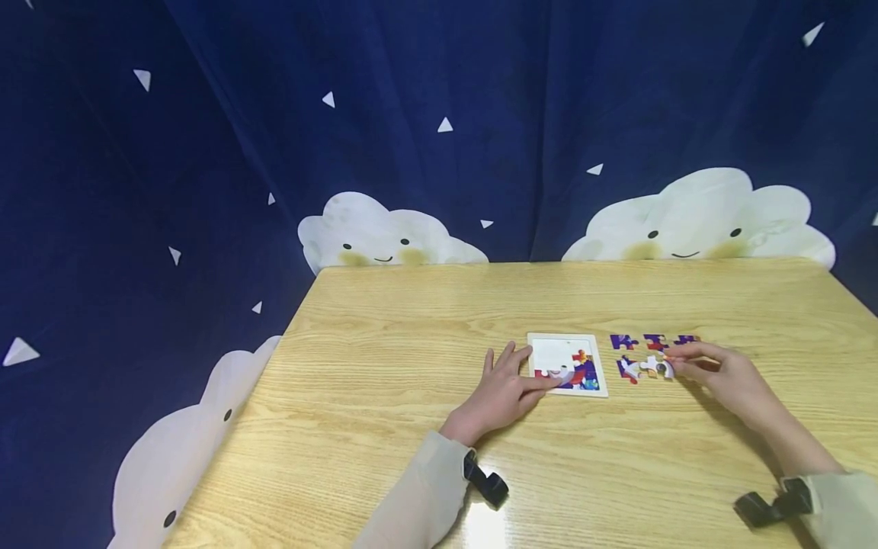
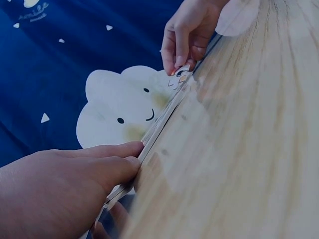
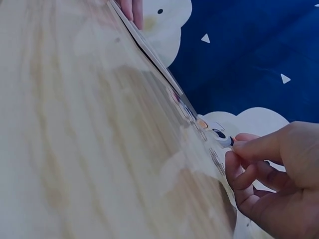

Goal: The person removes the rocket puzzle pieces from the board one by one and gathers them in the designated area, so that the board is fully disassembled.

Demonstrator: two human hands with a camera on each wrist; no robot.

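Note:
A square jigsaw tray with a white frame (image 1: 601,374) lies on the table, partly filled with colourful pieces along its bottom and right side. My left hand (image 1: 499,395) rests at the tray's left and lower edge, with fingers extended and the index finger over the pieces inside. To the right of the tray, my right hand (image 1: 730,377) pinches a white puzzle piece (image 3: 223,140) with a dark round spot, between thumb and index finger. In the left wrist view this piece (image 2: 180,75) is tilted up at the fingertips.
Several loose puzzle pieces lie right of the tray: a purple one (image 1: 622,342), another (image 1: 654,341) beside it, and a purple-and-white one (image 1: 627,370) in front. The wooden table (image 1: 384,366) ends at a dark blue curtain (image 1: 411,61) with white clouds.

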